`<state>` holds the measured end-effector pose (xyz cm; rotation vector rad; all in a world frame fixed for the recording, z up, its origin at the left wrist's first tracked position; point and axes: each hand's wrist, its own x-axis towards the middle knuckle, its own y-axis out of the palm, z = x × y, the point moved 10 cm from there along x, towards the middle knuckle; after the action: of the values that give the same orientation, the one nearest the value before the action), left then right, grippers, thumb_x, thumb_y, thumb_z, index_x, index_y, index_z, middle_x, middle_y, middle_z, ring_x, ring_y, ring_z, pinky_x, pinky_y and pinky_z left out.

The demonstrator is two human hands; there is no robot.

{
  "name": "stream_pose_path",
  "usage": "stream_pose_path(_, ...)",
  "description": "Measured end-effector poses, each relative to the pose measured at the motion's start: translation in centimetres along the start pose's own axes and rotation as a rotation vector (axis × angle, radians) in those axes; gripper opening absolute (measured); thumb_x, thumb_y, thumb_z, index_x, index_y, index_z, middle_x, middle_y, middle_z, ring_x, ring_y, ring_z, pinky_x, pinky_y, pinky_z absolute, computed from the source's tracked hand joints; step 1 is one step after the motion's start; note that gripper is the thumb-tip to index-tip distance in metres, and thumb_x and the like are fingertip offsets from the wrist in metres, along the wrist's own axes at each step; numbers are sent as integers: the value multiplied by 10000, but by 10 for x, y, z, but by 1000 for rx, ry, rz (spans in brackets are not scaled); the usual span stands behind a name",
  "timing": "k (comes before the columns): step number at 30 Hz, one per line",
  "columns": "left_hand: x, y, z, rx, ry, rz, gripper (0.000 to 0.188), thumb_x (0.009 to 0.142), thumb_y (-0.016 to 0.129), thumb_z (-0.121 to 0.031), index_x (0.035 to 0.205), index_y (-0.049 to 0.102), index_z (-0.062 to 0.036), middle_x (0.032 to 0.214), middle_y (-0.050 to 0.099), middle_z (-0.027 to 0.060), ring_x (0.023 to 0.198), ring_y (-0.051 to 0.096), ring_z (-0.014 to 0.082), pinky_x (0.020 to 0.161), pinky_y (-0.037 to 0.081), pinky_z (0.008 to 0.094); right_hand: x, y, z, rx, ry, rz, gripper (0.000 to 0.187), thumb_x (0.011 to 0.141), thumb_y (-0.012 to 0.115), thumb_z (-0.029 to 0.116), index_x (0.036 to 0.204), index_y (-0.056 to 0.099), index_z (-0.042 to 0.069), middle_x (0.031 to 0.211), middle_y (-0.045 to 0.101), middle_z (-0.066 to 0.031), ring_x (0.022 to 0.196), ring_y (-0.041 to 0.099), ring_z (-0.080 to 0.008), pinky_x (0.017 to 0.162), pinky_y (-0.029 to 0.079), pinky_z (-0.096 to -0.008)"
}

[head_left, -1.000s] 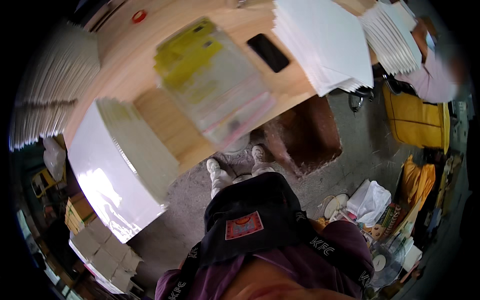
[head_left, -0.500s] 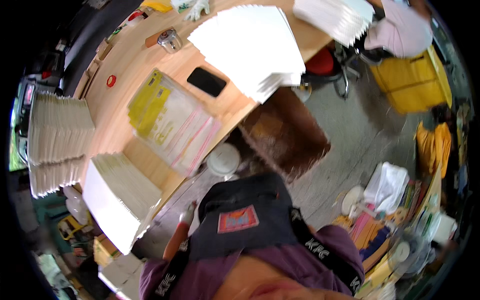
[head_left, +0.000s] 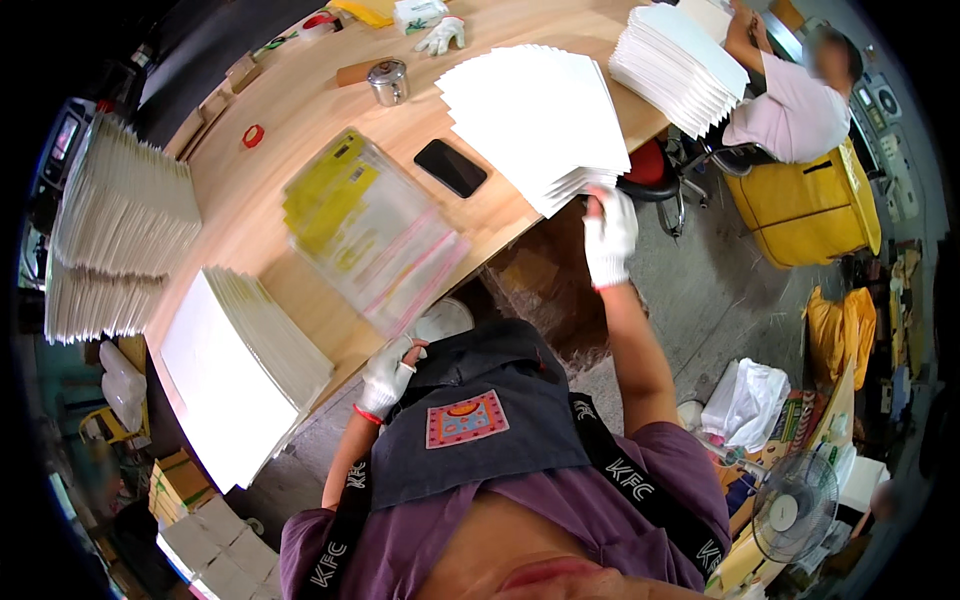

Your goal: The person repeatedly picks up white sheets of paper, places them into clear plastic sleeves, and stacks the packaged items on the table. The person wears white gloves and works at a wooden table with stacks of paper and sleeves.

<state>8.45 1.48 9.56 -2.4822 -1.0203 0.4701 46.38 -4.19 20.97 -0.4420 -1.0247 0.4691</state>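
"Two hands in white gloves flank a wooden table [head_left: 215, 195]: the right hand [head_left: 610, 240] reaches a fanned stack of white sheets [head_left: 540, 120], while the left hand [head_left: 388, 378] rests low beside a dark apron [head_left: 455, 365]."

"Does the right one have hold of anything?"

"Its fingertips, bare beyond the glove, are bent in at the stack's near corner. Whether they pinch a sheet cannot be told from this angle."

"And the left?"

"Fingers loosely curled, with no object showing in them; whether they touch the apron is unclear."

"Why is the stack spread like that?"

"Likely so that each edge steps clear of the next and can be picked out singly. Its near corner meets the table edge, within easy reach of the right arm."

"What lies between the stacks?"

"Yellow-and-clear plastic sleeves [head_left: 370, 240], overlapped in a flat pile in front of the wearer, presumably for access from either side. A black phone [head_left: 450, 168] lies in the gap between sleeves and sheets, covered by neither."

"And at the wearer's left?"

"A lower white stack [head_left: 225, 375] sits at the table's corner, apparently kept apart from the fanned one."
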Motion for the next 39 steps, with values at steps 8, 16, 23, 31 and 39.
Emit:
stream_pose_path(8, -47, -25, 20, -42, 22, -155, 199, 891, 532, -198, 956, 653, -55, 797, 646, 114, 764, 637, 279, 656, 471, 344, 56, 123, 46, -489, -108, 682, 384, 790, 564, 343, 1085, 562, 97, 1131, 575, -132, 1023, 555, -301, 867, 458, -411)
stream_pose_path(16, -35, -44, 25, 97, 137, -337, 224, 874, 557, -224, 1026, 627, -75, 888, 613, 123, 812, 590, 304, 713, 475, 360, 66, 84, 52, -434, -340, 502, 184, 857, 514, 286, 928, 585, 131, 887, 622, -69, 863, 602, -255, 741, 484, -397)
stream_pose_path(23, 65, -56, 42, 653, 85, -457, 493, 745, 646, -270, 1206, 533, -136, 1304, 459, 119, 1256, 345, 361, 1049, 279, 497, -13, 12, 69, -270, -340, 310, 242, 799, 626, 342, 841, 574, 110, 823, 612, -72, 788, 577, -286, 680, 448, -405)
stream_pose_path(31, 105, -66, 56, 877, -109, -431, 547, 749, 618, -338, 1251, 493, -159, 1296, 475, 108, 1220, 392, 354, 1038, 302, 492, -75, 62, -116, 1047, 1267, 311, 540, 919, 453, 529, 1082, 496, 16, 828, 637, -139, 556, 599, -181, 441, 499, -257)
stream_pose_path(39, 94, -47, 67, 910, -195, -319, 451, 691, 646, -188, 1125, 538, -132, 1095, 561, 84, 1068, 512, 305, 856, 474, 415, -23, 70, -130, 1126, 1121, 154, 193, 903, 548, 183, 1059, 497, 81, 807, 574, -82, 477, 487, -138, 366, 339, -236)
